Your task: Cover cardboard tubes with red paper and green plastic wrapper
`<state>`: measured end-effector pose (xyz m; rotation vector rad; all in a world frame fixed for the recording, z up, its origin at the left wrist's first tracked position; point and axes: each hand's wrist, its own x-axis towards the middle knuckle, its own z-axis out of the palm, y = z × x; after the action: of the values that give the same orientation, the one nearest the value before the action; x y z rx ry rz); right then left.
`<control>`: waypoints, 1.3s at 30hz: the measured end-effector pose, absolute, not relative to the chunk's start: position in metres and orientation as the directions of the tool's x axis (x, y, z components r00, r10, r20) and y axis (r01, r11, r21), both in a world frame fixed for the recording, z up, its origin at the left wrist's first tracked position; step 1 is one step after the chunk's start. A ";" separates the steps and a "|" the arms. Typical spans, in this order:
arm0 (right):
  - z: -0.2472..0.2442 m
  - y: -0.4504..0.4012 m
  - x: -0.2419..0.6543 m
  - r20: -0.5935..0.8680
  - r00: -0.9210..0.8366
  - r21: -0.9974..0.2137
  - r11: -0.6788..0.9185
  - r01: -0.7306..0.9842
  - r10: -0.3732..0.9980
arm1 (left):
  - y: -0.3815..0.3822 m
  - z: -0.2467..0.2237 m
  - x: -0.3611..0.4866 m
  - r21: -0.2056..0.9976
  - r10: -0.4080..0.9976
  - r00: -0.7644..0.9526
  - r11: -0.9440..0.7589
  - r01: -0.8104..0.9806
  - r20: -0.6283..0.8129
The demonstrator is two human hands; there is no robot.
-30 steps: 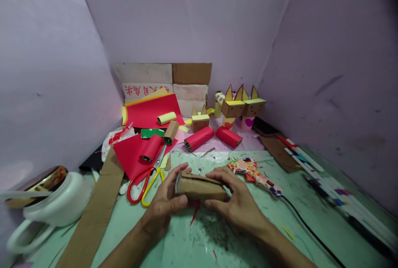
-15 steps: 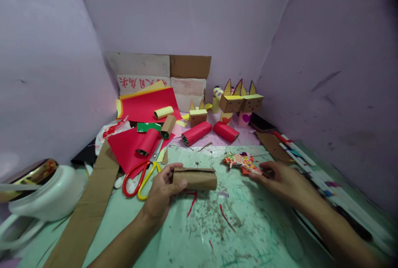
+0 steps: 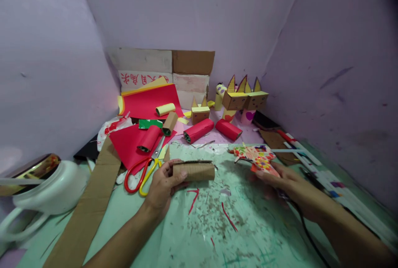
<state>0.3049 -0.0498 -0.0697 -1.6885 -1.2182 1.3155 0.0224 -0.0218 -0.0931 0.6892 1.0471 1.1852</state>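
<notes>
My left hand point(image 3: 166, 183) grips the left end of a brown cardboard tube point(image 3: 195, 171), thumb in front. The tube lies sideways just above the table, with a lengthwise seam along its top. My right hand point(image 3: 281, 181) is wrapped around the handle of a flower-patterned hot glue gun point(image 3: 256, 158). The gun's nozzle points left toward the tube, apart from it. A pale glue stick point(image 3: 287, 150) sticks out of its back, and a black cord point(image 3: 306, 226) hangs below. Scissors point(image 3: 144, 172) with red and yellow handles lie left of my left hand.
Red paper-covered tubes point(image 3: 199, 130) lie behind the tube, near red paper sheets point(image 3: 149, 103). Cardboard animal figures point(image 3: 238, 100) stand at the back right. A long cardboard strip point(image 3: 90, 205) and a white pot point(image 3: 59, 189) are at left. Pens point(image 3: 336, 185) line the right side.
My right hand has lifted the glue gun off the table and now holds it by the handle. The cardboard tube stays in my left hand; the view has shifted slightly.
</notes>
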 end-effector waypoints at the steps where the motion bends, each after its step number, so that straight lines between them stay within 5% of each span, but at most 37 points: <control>1: -0.068 -0.055 0.304 -0.328 0.038 -0.913 -0.327 0.245 0.944 | -0.021 -0.094 0.023 0.881 0.960 0.022 0.265 -0.393 -0.279; 9: -0.059 -0.070 0.274 -0.072 0.113 -0.963 -0.099 0.252 0.991 | -0.021 -0.099 0.025 0.919 0.973 -0.003 0.218 -0.329 -0.232; 16: -0.056 -0.065 0.232 0.135 -0.189 -0.882 0.204 0.424 0.973 | -0.024 -0.096 0.025 0.986 0.990 -0.017 0.135 -0.102 -0.137; 22: -0.045 -0.061 0.232 0.100 -0.320 -0.639 0.307 0.705 0.942 | -0.027 -0.091 0.029 0.998 0.998 0.006 0.063 0.014 -0.064; 28: -0.039 -0.052 0.224 0.168 -0.392 -0.480 0.422 0.769 0.905 | -0.030 -0.089 0.032 0.998 0.998 -0.027 0.054 0.026 -0.054; 39: -0.052 -0.046 0.231 0.039 -0.354 -0.517 0.322 0.793 0.934 | -0.028 -0.094 0.032 0.996 0.997 -0.049 0.058 0.071 -0.055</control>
<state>0.2307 -0.0462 -0.0523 -1.5446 -2.2627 0.5980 0.0324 -0.0283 -0.0942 1.1972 1.3233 1.1663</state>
